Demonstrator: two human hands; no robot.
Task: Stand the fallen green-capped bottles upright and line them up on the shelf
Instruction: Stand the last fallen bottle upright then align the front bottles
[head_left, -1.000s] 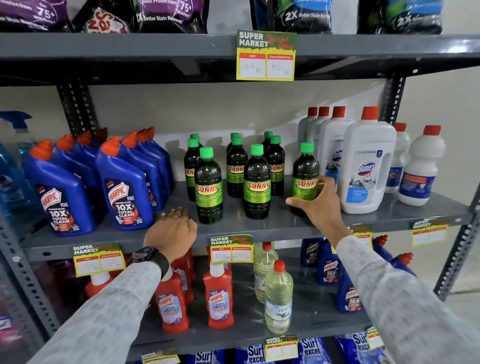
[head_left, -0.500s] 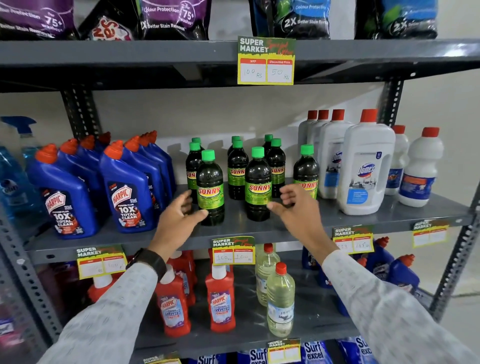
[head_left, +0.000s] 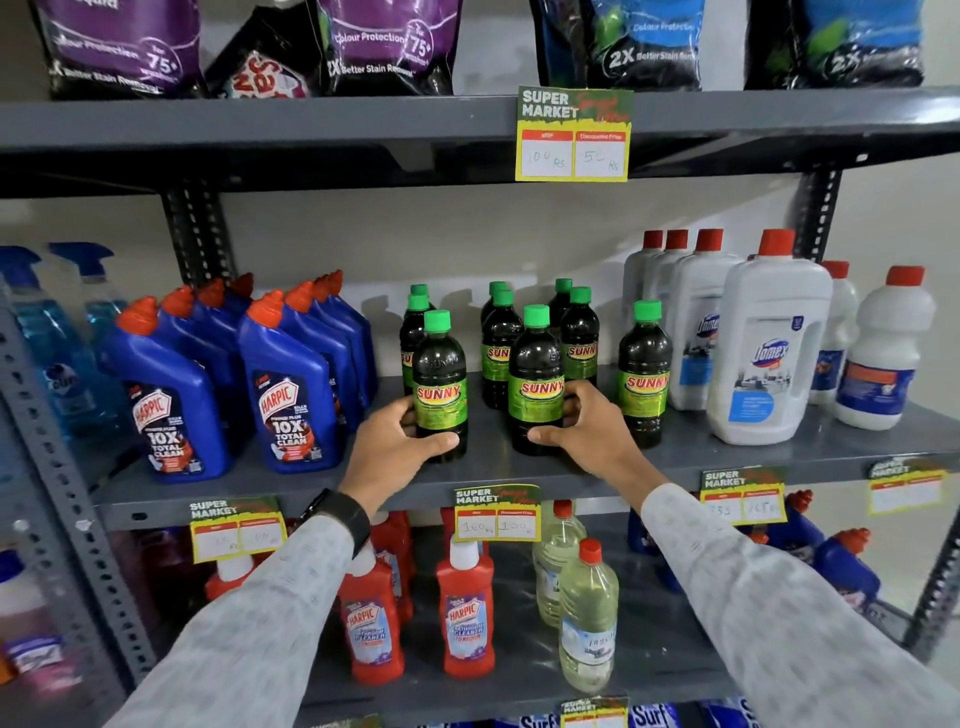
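Several dark green-capped SUNNY bottles stand upright on the grey middle shelf (head_left: 779, 457). My left hand (head_left: 395, 447) grips the front left bottle (head_left: 439, 374) around its lower body. My right hand (head_left: 587, 431) grips the front middle bottle (head_left: 536, 374) the same way. A third front bottle (head_left: 644, 374) stands free to the right. More green-capped bottles (head_left: 498, 343) stand in rows behind, partly hidden. None lies on its side.
Blue Harpic bottles (head_left: 291, 384) crowd the shelf's left, white Domex bottles (head_left: 769, 353) its right. Price tags (head_left: 496, 512) hang on the shelf edge. Detergent bags (head_left: 384, 41) fill the shelf above; red and clear bottles (head_left: 465, 618) stand below.
My right hand left the rightmost front bottle and moved left onto the middle one. My left hand rose from the shelf edge and closed on the front left bottle.
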